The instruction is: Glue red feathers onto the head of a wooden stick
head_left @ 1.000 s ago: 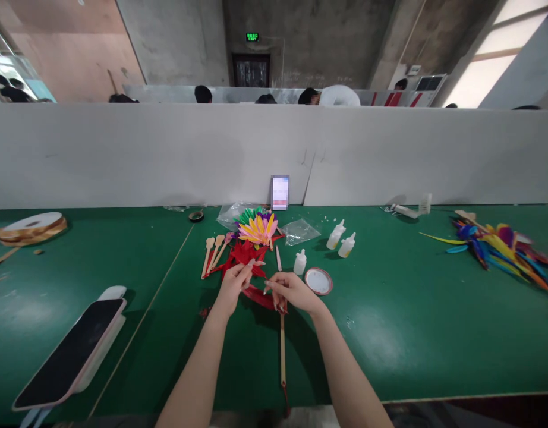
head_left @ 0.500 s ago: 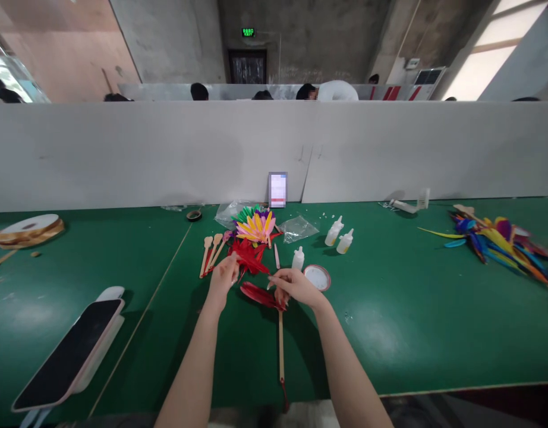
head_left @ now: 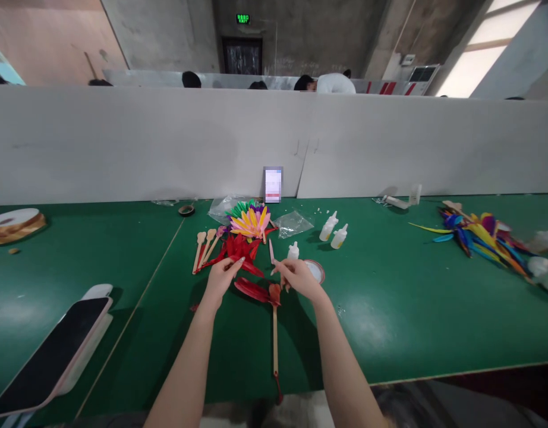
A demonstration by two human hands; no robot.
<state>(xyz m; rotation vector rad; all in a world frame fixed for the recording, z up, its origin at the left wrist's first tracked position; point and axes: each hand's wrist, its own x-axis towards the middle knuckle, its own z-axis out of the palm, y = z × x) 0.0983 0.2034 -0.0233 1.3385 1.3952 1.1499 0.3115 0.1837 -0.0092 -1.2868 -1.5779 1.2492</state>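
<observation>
My left hand (head_left: 221, 278) pinches a red feather (head_left: 249, 267) between thumb and fingers, its free end pointing right. Below it, a wooden stick (head_left: 275, 339) lies on the green table, its rounded red head (head_left: 274, 293) at the far end and a dark red cord at the near end. Another red feather (head_left: 251, 289) extends left from that head. Just above the head is my right hand (head_left: 298, 276), fingertips drawn together; whatever they may hold is too small to make out. Behind my hands lies a pile of red feathers (head_left: 239, 246).
Beyond are pink and yellow feathers (head_left: 251, 223), bare wooden sticks (head_left: 199, 249), white glue bottles (head_left: 329, 227), a round lid (head_left: 316, 270) and a plastic bag (head_left: 294, 224). A black-faced device (head_left: 55, 356) lies left, colourful feathers (head_left: 483, 238) right. A white partition (head_left: 167, 142) stands behind.
My right hand has shifted up off the stick's head, which now shows. My left hand has lowered slightly, and the single red feather in it is now distinct. The whole view has shifted slightly.
</observation>
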